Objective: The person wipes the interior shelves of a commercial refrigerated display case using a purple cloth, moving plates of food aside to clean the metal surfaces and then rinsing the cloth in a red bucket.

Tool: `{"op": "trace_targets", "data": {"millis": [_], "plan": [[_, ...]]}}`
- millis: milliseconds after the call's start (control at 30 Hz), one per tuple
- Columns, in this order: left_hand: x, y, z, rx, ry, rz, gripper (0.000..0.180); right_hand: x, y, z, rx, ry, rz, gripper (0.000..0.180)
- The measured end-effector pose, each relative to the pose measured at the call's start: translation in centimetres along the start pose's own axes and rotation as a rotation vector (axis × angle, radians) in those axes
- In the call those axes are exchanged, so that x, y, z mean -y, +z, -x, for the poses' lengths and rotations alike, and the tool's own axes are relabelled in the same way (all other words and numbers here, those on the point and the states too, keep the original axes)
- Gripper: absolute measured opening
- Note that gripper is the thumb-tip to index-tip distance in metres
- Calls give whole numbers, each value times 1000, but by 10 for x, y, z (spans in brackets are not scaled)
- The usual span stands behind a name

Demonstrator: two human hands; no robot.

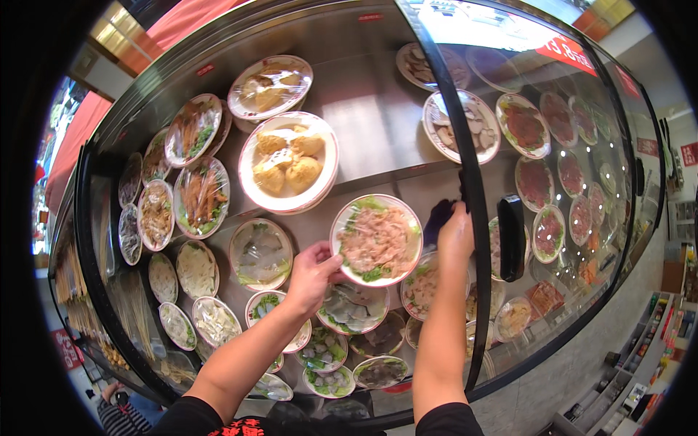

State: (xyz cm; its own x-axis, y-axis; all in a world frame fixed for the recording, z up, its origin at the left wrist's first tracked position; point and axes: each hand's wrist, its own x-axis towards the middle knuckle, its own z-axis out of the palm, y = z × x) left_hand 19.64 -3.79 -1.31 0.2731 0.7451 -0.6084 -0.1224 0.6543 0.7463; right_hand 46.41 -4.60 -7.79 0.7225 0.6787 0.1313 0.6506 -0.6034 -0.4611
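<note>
- Steel-backed display case point(356, 131) is filling the view, bearing film-wrapped plates point(252, 113).
- Step, judged: you are supporting one plate; next move is likely calling for a level hold.
- Black curved frame point(452, 116): your right hand point(456, 231) is resting beside it; cannot tell its grip.
- Round meat plate point(402, 271): sitting above lower rows, carrying soft pink shreds point(378, 234); your left hand point(314, 275) is pinching its rim.

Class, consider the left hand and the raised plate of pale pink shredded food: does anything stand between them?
Nothing visible does. The left hand meets the plate directly at its left edge; the black door frame stands off to the plate's right.
</note>
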Motion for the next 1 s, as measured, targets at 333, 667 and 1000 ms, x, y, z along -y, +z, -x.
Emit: {"op": "trace_targets", "data": {"millis": [333, 667, 1000], "plan": [[20, 45, -76, 70, 20, -178, 17, -26, 21, -86, -199, -176, -59, 13], [48, 66, -93, 72, 7, -76, 24, -18, -34, -7, -382, -141, -1391, 36], [15, 7, 69, 251, 41, -282, 39, 35, -112, 196, 228, 265, -2180, 43]]}}
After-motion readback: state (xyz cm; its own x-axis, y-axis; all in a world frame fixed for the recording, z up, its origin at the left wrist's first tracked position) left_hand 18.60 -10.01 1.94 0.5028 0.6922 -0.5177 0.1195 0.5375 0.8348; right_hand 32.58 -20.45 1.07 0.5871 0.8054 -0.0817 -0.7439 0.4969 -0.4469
